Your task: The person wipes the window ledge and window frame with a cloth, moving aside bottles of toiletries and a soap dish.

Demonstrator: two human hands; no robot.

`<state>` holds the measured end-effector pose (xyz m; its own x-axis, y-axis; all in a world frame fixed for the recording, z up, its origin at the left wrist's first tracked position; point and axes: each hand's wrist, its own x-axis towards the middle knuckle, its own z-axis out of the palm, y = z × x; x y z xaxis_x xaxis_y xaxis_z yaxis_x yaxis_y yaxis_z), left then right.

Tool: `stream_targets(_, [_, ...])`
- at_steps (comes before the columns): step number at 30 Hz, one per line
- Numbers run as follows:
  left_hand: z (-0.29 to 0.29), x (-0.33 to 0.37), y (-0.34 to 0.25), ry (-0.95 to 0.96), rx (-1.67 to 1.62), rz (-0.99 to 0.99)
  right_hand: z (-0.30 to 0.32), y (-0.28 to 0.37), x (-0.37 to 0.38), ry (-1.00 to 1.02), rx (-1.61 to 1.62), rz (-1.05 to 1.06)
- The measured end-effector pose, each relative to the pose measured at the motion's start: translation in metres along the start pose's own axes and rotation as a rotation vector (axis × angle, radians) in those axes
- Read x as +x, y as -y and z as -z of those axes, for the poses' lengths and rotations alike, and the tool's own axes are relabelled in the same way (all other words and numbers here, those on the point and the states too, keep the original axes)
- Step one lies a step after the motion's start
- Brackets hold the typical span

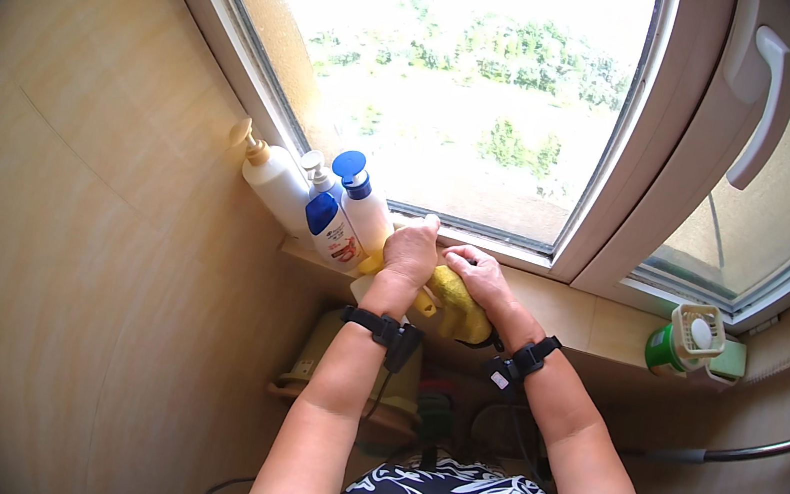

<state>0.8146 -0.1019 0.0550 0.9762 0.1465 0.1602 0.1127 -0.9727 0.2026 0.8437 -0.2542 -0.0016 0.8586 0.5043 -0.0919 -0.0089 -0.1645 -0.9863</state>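
Both arms reach toward the window sill. My left hand (411, 251) is closed just right of the bottles; what its fingers hold, if anything, is hidden. Bits of yellow, one a small yellow piece (425, 304), show on either side of that wrist. My right hand (481, 279) is closed on a crumpled yellow cloth (462, 307), which hangs below the fingers over the sill's front edge. Nearest my left hand stand a pump bottle with a blue top (369, 215) and a white bottle with a blue shoulder (334, 233). A white bottle with a beige pump (277, 185) is farther left.
A window (475, 107) fills the far side, with a handle (768, 107) at right. On the sill's right end are a green container (668, 351) and a beige soap holder (708, 342). A lidded bin-like container (303, 365) sits below, and a metal rail (760, 450) crosses at right.
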Motion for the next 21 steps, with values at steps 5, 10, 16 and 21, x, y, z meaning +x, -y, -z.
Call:
stream_targets(5, [-0.006,-0.006,0.016,-0.125,-0.118,-0.018,-0.004,0.038,-0.060,0.005,-0.500,0.058])
stream_targets(10, [-0.019,-0.006,0.011,-0.186,-0.124,-0.029,-0.039,0.060,-0.084,-0.005,-0.903,0.108])
stream_targets(16, [0.012,-0.028,-0.001,-0.669,-0.411,-0.342,-0.048,0.036,-0.066,-0.041,-0.903,0.162])
stream_targets(21, [-0.008,-0.123,0.019,-0.887,-0.815,0.170,-0.044,0.029,-0.068,-0.119,-0.913,0.205])
